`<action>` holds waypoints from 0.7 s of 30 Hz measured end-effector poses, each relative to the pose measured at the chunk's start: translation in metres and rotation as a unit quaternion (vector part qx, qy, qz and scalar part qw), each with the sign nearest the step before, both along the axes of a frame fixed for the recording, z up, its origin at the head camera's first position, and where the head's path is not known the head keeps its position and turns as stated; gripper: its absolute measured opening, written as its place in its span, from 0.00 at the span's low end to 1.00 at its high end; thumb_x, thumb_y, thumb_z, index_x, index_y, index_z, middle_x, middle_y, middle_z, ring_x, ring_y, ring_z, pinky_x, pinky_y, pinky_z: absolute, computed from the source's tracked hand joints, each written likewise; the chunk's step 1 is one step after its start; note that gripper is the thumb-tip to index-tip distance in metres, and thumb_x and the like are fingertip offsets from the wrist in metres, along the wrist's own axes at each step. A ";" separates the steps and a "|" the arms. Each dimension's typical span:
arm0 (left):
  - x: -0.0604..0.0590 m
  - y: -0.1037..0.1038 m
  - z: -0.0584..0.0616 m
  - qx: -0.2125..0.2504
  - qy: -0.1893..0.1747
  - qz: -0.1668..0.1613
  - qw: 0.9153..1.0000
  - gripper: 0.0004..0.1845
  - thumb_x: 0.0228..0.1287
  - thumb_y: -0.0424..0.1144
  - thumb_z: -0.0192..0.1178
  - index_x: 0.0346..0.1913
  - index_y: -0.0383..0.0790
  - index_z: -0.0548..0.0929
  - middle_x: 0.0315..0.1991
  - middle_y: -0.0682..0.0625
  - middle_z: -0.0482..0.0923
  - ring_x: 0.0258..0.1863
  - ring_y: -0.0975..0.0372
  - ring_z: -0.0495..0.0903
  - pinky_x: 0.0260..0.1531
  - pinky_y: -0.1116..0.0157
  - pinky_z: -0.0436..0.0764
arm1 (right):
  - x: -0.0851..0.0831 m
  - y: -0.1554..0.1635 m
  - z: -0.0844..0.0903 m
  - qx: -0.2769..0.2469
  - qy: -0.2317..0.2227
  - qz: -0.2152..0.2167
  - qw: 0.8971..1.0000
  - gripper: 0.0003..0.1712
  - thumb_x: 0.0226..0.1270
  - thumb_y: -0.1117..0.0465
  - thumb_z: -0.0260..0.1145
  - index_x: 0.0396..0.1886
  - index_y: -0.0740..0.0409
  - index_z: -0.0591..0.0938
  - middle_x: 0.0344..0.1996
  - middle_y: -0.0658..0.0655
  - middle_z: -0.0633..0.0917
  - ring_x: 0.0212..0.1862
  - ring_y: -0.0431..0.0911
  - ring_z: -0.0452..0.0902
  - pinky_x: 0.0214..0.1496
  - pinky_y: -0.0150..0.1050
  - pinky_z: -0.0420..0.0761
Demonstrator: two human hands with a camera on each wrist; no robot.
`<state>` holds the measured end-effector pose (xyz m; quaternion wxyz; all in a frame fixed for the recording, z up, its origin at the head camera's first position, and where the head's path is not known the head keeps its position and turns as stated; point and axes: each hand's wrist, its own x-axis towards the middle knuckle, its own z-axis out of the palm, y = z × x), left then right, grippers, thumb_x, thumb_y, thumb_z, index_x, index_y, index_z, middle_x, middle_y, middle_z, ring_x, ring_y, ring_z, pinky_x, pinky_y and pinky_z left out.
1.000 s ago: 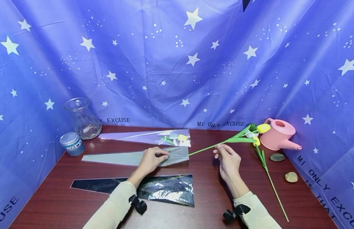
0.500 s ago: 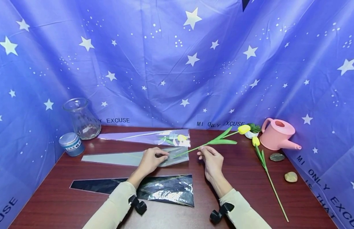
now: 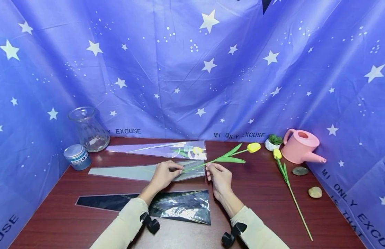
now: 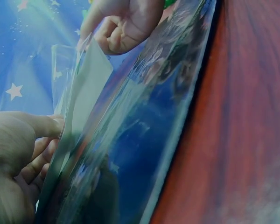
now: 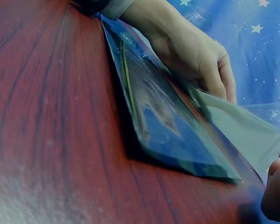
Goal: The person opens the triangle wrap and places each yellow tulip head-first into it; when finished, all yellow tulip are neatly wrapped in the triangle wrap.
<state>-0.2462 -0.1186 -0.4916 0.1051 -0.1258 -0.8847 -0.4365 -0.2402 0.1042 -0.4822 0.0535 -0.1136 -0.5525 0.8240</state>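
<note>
My right hand [image 3: 221, 180] pinches the green stem of a yellow artificial tulip [image 3: 231, 159] near the open end of a grey flower sleeve [image 3: 122, 171]. The lower stem runs into that sleeve, while the bloom and both leaves are outside to the right. My left hand [image 3: 162, 175] pinches the sleeve's upper layer between thumb and fingers, so its mouth stands lifted. In the left wrist view, the raised grey film [image 4: 89, 77] reaches from the left fingers up to the right hand. Part of the sleeve is hidden behind the left hand.
Behind lies a purple sleeve [image 3: 149, 148] with a yellow tulip inside; in front is a black sleeve [image 3: 183, 207]. A glass vase [image 3: 92, 133] and blue jar [image 3: 78, 158] stand left. Right are a loose tulip [image 3: 293, 193], potted plant [image 3: 272, 143], pink watering can [image 3: 300, 148] and two stones.
The right hand has moved left with the tulip, and more of the stem has slid into the grey sleeve. The left hand has stayed in place.
</note>
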 end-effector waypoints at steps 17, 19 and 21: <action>0.000 -0.001 -0.001 0.004 0.026 -0.002 1.000 0.06 0.60 0.35 0.74 0.38 0.51 0.95 0.35 0.56 0.89 0.32 0.69 0.79 0.36 0.69 0.77 | 0.007 0.001 0.000 0.038 -0.048 0.043 0.997 0.06 0.64 0.72 0.69 0.38 0.74 0.87 0.14 0.47 0.82 0.15 0.33 0.70 0.15 0.25 0.68; 0.000 -0.001 -0.001 0.005 0.024 -0.003 1.000 0.06 0.60 0.35 0.74 0.38 0.51 0.95 0.35 0.57 0.89 0.33 0.68 0.80 0.37 0.68 0.77 | 0.009 0.003 0.001 0.042 -0.051 0.051 0.996 0.06 0.65 0.72 0.69 0.38 0.73 0.86 0.14 0.47 0.82 0.15 0.33 0.70 0.16 0.25 0.68; 0.000 0.000 -0.001 0.005 0.023 -0.002 1.000 0.06 0.60 0.35 0.74 0.38 0.51 0.95 0.35 0.56 0.89 0.34 0.67 0.81 0.38 0.67 0.78 | 0.012 0.006 0.001 0.041 -0.053 0.055 0.996 0.04 0.65 0.72 0.70 0.37 0.71 0.87 0.15 0.47 0.82 0.16 0.33 0.71 0.16 0.25 0.69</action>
